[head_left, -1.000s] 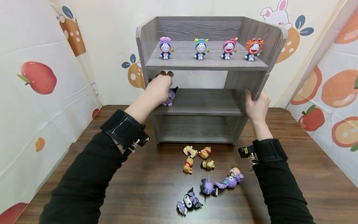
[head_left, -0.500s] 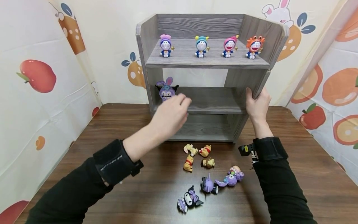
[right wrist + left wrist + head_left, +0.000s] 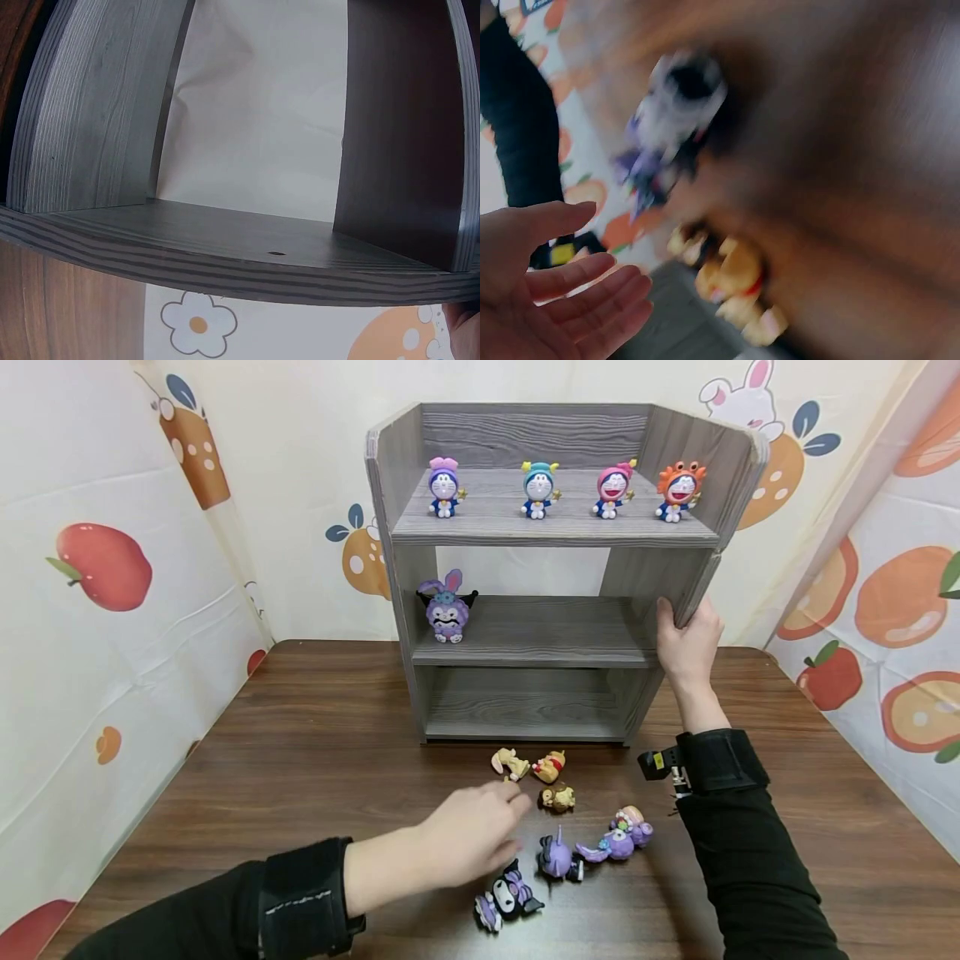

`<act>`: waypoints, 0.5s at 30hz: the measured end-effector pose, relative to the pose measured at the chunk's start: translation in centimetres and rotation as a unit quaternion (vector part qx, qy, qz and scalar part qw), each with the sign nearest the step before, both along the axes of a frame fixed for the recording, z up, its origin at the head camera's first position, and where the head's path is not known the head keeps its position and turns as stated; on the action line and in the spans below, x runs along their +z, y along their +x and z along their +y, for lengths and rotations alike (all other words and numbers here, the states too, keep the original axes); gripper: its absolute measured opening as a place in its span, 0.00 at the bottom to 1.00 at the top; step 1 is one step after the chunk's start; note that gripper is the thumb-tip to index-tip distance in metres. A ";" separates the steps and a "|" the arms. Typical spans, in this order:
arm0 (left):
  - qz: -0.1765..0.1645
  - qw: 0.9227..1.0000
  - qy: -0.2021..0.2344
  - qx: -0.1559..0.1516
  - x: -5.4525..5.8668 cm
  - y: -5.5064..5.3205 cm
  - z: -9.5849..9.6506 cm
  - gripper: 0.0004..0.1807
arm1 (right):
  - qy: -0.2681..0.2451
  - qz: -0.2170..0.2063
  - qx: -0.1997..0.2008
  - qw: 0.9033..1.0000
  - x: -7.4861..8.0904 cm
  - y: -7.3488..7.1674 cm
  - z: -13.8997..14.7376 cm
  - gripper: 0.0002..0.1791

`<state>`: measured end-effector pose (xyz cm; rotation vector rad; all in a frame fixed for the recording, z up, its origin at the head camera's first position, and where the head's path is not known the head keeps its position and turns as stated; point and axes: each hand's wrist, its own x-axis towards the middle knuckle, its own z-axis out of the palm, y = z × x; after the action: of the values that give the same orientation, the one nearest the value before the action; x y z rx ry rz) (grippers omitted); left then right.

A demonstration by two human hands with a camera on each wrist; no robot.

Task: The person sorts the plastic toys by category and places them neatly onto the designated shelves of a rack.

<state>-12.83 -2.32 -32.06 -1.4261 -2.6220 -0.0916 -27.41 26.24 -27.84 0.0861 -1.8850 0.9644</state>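
Observation:
My left hand [image 3: 472, 831] hovers over the table, holding nothing, its fingers loosely bent in the left wrist view. Just below it lies a black-and-purple figurine [image 3: 508, 897]. To its right are a purple figurine [image 3: 557, 857] and a purple figurine with a long ear or tail [image 3: 617, 843]. Beyond the hand lie small yellow figurines [image 3: 550, 767], one mostly hidden by the hand. My right hand [image 3: 690, 647] grips the right side panel of a grey wooden shelf [image 3: 555, 647]. On the middle board, at the left, stands a purple rabbit-eared figurine [image 3: 447, 614].
Several blue figurines with colourful hats, one of them an orange crab hat [image 3: 681, 493], stand in a row on the top board. The shelf stands on a brown wooden table [image 3: 315, 760]. A fruit-print cloth [image 3: 127, 677] hangs along the left side.
My left hand has left the rabbit-eared figurine upright on the middle board and come down and back toward the figurines on the table. The right hand stays on the shelf panel.

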 end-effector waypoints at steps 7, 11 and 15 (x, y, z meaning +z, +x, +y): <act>-0.090 0.996 -0.014 -0.001 -3.1 1.5 -0.5 0.20 | -0.001 0.001 0.004 1.000 0.0 0.0 -0.1 0.13; -0.125 0.992 -0.018 0.008 -4.1 1.9 -0.7 0.26 | -0.003 0.001 0.008 1.000 0.0 0.0 -0.1 0.13; -0.141 0.990 -0.020 0.004 -4.9 2.1 -0.8 0.29 | -0.004 0.001 0.011 1.000 0.0 0.1 0.0 0.13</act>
<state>-10.74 -3.15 -36.94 -1.5160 -2.8663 -0.2606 -27.35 26.20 -27.83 0.1027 -1.8815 0.9853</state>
